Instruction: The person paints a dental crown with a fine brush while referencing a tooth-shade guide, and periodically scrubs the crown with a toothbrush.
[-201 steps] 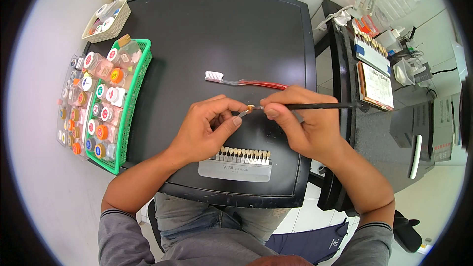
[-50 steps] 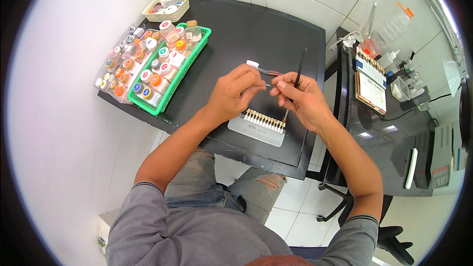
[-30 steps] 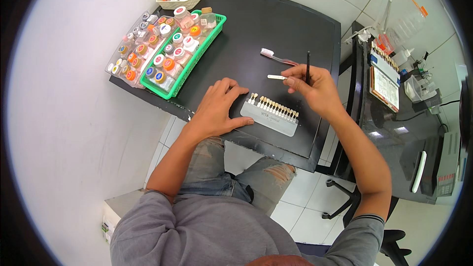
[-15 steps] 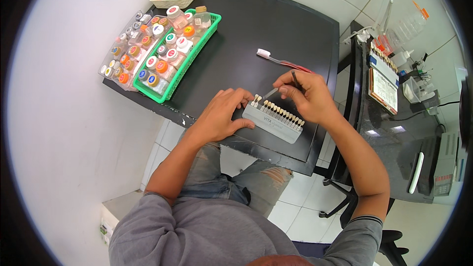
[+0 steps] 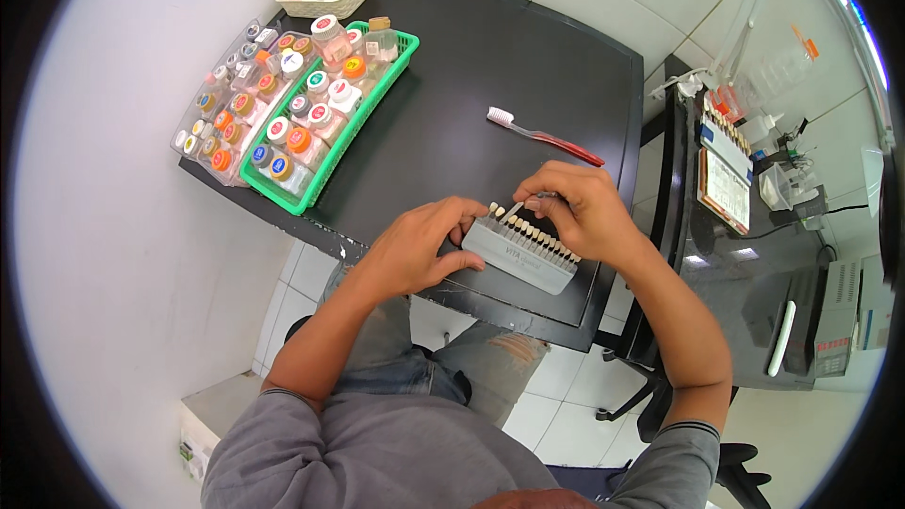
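Note:
A grey tooth shade guide [image 5: 520, 258] with a row of cream tooth-shaped tabs stands near the front edge of the black table. My left hand [image 5: 429, 240] grips its left end, thumb on the front and fingers behind. Above the tabs, my right hand [image 5: 580, 210] pinches a slim tool [image 5: 514, 211] with a pale flat tip and a darker rear end; its exact kind is not clear. The tip is down at the tabs near the left end of the row, and whether it touches them I cannot tell. Beyond the hands lies a red toothbrush [image 5: 547, 138] with white bristles.
A green basket [image 5: 325, 174] of capped jars stands at the left, beside a clear tray [image 5: 247, 168] of more jars. A cream basket [image 5: 353, 2] sits at the far left corner. On the right, a dark side counter [image 5: 731, 297] holds a notebook, another tab row and bottles.
My right hand has moved slightly down and left, lowering the slim tool's tip toward the tabs. The tool now lies flatter. My left hand keeps its grip, and the whole view has shifted a little.

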The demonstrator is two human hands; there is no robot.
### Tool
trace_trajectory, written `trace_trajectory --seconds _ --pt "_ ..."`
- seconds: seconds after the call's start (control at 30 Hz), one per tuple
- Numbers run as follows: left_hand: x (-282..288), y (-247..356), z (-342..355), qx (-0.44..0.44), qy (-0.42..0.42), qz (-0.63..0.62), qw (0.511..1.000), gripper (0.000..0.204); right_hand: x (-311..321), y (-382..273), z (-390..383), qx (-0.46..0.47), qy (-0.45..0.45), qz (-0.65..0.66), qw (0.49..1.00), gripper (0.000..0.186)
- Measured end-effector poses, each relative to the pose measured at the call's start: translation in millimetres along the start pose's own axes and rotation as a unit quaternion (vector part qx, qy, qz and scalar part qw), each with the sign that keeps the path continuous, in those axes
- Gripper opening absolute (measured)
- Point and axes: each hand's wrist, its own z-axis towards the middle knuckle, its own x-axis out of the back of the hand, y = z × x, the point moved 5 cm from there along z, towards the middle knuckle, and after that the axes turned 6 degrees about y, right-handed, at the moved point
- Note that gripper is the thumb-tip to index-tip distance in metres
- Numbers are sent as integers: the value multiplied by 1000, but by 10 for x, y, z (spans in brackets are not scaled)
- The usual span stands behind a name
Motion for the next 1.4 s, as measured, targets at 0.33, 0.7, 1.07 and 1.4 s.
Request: trace_trajectory --seconds 0.33,0.7,1.07,1.4 --pt "30 48 4 -24 16 -29 999 65 -38 -86 17 20 -2 -23 1000 22" --pt "28 72 -19 -14 16 -36 999 64 -107 -64 30 -60 38 32 997 20" --pt "47 123 -13 -21 14 -32 999 57 -125 39 -8 -60 45 35 997 8" --pt "13 69 -20 -22 22 -22 999 64 -122 26 -6 -116 16 37 992 15"
